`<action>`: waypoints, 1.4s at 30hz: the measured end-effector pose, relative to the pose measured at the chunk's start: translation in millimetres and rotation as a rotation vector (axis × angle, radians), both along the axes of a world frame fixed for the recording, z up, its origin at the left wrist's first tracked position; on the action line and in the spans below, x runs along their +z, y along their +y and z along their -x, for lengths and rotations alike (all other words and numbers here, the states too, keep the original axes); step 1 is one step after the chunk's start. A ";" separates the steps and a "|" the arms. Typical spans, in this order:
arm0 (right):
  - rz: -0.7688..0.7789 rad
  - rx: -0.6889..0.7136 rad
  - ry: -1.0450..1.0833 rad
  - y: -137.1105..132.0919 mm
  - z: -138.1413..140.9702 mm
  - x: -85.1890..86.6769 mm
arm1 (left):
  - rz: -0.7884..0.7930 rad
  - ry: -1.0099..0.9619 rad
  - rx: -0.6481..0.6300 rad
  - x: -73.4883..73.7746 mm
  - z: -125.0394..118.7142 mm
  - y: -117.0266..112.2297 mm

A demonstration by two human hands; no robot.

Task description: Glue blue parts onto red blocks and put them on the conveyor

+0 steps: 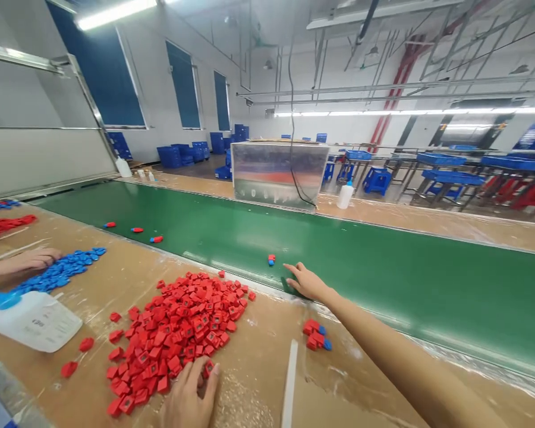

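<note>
- Block-shaped red-and-blue piece (271, 260) lay on the green conveyor belt (383, 261), toward its near edge, just beside the right index fingertip but apart from it.
- The person's right hand (305, 282) hung over that edge, index finger stretched out, thumb spread below, nothing visible in its hold.
- The left hand (189, 392) was curled at the near side of the red block pile (182, 321), thumb and fingertips closed about one red block (208, 368).
- The step in hand looked like placing or reaching for the belt piece while a red block was being picked; which of the two the right hand was about could not be told.
- The next move seemed to call for lifting the red block free of its neighbours and bringing the right hand near it.
- A cluster of red-and-blue pieces (312, 340) sat under the right forearm, a snag for a low return; the white strip (289, 383) ran between it and the left hand.
- The bare tabletop (258, 351) between pile and strip gave room to work.
- Rightward, the belt lay open; leftward, three red-and-blue pieces (157, 239) lay near its edge.
- Farther left, a co-worker's hand (38, 258) touched the blue pieces (62, 270), behind a translucent bottle (35, 321).
</note>
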State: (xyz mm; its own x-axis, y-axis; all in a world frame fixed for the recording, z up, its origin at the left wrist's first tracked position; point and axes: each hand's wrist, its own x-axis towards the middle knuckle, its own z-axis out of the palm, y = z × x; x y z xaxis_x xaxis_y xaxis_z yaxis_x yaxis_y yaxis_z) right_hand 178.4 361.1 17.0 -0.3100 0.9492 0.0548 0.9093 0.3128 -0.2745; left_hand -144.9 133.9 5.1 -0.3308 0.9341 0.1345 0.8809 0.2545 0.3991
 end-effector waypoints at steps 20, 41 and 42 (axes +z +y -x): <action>-0.019 -0.219 0.277 -133.2 -63.7 29.6 | -0.099 -0.306 -0.404 4.0 -3.8 -5.0; -0.010 -0.327 0.868 -408.1 -71.4 9.0 | 0.239 -1.048 -0.746 0.2 -144.8 -104.0; -0.037 -0.324 0.821 -405.4 -69.3 12.5 | 0.246 -1.050 -0.757 0.1 -149.0 -109.0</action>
State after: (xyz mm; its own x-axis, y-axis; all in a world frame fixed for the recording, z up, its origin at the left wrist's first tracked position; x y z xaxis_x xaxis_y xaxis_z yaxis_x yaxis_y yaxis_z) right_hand 247.7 -44.3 29.5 0.1246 0.9769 0.1738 0.4753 0.0950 -0.8747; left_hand 4.1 25.0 5.3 0.4387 0.8964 -0.0631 0.1374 0.0025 0.9905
